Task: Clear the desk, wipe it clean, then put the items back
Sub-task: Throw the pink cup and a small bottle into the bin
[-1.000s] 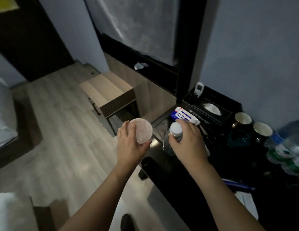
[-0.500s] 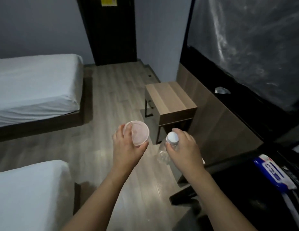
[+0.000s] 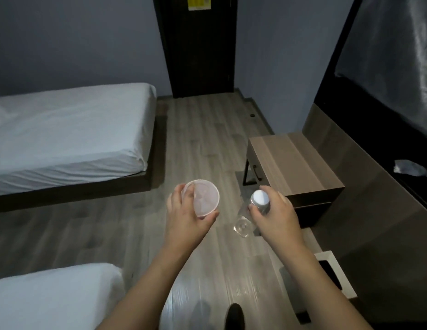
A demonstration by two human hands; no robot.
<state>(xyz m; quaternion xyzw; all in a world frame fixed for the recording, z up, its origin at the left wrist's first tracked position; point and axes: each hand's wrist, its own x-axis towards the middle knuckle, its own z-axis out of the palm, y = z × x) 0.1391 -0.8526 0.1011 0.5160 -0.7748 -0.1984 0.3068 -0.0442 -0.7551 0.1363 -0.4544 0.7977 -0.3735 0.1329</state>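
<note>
The left hand (image 3: 186,216) grasps a round translucent pinkish plastic cup (image 3: 204,200); just right, the right hand (image 3: 275,216) grasps a clear white-capped plastic bottle (image 3: 256,206).

Room is dim, bluish cast overall. Brightest patch is a glare streak on the floor (image 3: 203,291) near the bottom edge, w/ a soft sheen on the boards there. White bed (image 3: 64,136) at left catches the most light; door (image 3: 198,46) and dark panels at right go nearly black, no detail. Left hand (image 3: 187,216) and right hand (image 3: 274,215) are evenly lit, slightly soft. Lid (image 3: 204,197) looks washed out, bottle (image 3: 249,214) body hard to read against the floor. Wide-angle bend at edges: walls and bed lines curve. Grain in shadows.
</note>
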